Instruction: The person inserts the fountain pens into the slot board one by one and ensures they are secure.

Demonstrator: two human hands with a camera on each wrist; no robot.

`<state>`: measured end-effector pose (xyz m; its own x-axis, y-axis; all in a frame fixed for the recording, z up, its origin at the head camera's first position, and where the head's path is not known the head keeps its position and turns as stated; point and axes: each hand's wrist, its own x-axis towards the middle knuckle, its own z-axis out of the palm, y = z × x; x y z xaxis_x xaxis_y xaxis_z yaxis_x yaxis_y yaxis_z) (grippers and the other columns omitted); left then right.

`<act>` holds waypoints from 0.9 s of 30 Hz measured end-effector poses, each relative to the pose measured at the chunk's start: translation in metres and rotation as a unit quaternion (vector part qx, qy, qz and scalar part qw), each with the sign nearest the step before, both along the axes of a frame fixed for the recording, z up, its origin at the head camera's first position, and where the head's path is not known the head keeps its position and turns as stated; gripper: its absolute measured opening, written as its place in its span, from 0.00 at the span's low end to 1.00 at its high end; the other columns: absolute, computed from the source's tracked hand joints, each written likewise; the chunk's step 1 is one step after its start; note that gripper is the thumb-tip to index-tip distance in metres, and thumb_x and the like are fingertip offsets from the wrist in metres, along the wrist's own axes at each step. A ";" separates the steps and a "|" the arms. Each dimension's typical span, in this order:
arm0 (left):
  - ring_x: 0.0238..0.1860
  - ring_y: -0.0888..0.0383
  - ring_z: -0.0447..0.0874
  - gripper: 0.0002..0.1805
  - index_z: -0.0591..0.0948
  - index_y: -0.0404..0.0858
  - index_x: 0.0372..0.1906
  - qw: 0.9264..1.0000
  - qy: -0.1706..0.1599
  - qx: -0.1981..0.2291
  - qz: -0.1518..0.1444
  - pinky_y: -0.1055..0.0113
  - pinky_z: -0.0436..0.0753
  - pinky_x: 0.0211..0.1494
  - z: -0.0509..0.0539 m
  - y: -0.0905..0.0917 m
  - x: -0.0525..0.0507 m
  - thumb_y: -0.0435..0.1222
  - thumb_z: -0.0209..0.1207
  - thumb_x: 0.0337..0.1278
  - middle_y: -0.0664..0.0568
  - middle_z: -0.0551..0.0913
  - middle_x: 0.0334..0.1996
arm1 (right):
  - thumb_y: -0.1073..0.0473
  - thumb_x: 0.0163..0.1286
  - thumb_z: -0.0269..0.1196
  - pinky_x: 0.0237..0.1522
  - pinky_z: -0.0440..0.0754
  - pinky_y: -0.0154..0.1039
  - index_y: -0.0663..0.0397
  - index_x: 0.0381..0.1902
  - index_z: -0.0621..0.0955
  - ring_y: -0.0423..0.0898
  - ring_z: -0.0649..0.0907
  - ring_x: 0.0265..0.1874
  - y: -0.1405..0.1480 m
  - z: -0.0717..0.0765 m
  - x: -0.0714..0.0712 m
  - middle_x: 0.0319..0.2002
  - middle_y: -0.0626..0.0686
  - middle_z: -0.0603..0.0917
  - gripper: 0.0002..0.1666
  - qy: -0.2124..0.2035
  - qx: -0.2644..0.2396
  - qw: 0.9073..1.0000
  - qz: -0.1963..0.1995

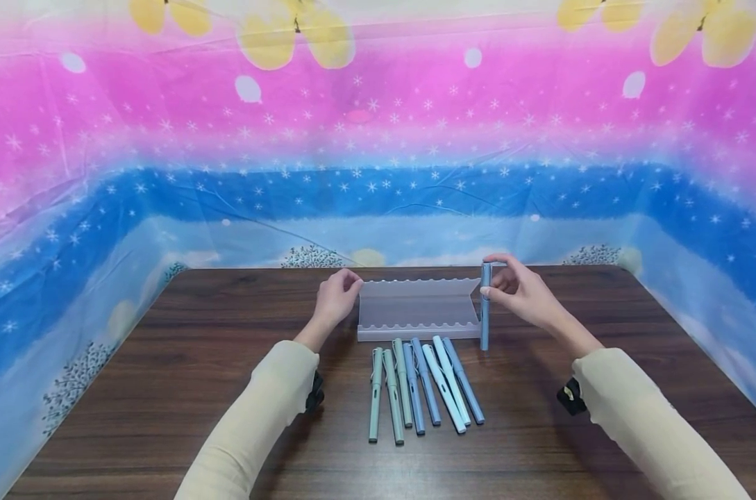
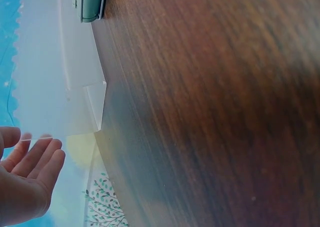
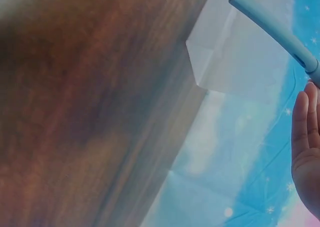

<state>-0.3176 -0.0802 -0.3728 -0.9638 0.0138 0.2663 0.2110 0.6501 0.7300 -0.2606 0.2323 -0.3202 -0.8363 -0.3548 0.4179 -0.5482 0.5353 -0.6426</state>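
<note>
A translucent pen tray with notched long edges stands on the table. At its left end my left hand pinches the thin side edge between thumb and fingers; the left wrist view shows the hand at that edge. Beside the tray's right end, my right hand holds a blue-grey pen upright by its upper part. In the right wrist view the pen extends from the fingertips. In front of the tray lie several capped pens: green pens, blue pens and pale blue pens.
Everything stands on a dark wood-grain table. A printed cloth with snowflakes and butterflies hangs round the back and sides. Black wrist cameras sit at both sleeve cuffs.
</note>
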 end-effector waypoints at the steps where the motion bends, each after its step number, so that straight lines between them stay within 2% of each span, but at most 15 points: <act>1: 0.42 0.51 0.75 0.08 0.77 0.36 0.36 1.000 0.001 0.001 0.000 0.58 0.70 0.46 0.000 0.000 0.000 0.37 0.52 0.58 0.46 0.80 0.37 | 0.69 0.58 0.60 0.25 0.74 0.37 0.62 0.56 0.65 0.54 0.77 0.24 0.000 0.002 -0.001 0.27 0.58 0.78 0.28 0.005 -0.001 1.000 -0.002; 4: 0.41 0.51 0.75 0.08 0.77 0.35 0.36 1.000 0.001 0.004 -0.001 0.58 0.70 0.46 0.000 0.000 0.000 0.36 0.52 0.58 0.46 0.80 0.37 | 0.68 0.58 0.60 0.26 0.75 0.39 0.60 0.55 0.65 0.53 0.77 0.24 -0.001 0.005 -0.005 0.27 0.57 0.78 0.28 0.017 -0.005 1.000 -0.012; 11: 0.42 0.51 0.75 0.09 0.77 0.35 0.36 1.000 0.002 0.003 -0.002 0.58 0.70 0.47 0.001 0.000 0.002 0.37 0.53 0.58 0.45 0.80 0.38 | 0.56 0.59 0.61 0.25 0.75 0.37 0.44 0.57 0.65 0.42 0.78 0.22 0.010 -0.014 -0.036 0.27 0.47 0.79 0.29 0.057 -0.012 0.998 -0.033; 19: 0.41 0.50 0.75 0.08 0.77 0.35 0.36 1.000 0.001 0.004 -0.002 0.58 0.70 0.46 0.001 -0.001 0.001 0.37 0.52 0.58 0.45 0.80 0.37 | 0.59 0.59 0.61 0.22 0.75 0.37 0.48 0.57 0.65 0.42 0.77 0.21 0.009 -0.024 -0.043 0.26 0.50 0.79 0.29 0.113 -0.012 0.992 -0.048; 27: 0.42 0.50 0.75 0.09 0.77 0.35 0.36 1.000 0.001 0.003 -0.004 0.58 0.70 0.46 0.001 -0.001 0.001 0.37 0.52 0.58 0.45 0.80 0.37 | 0.59 0.58 0.62 0.21 0.73 0.37 0.50 0.57 0.65 0.41 0.76 0.20 0.009 -0.031 -0.045 0.27 0.49 0.79 0.29 0.109 -0.006 0.993 -0.045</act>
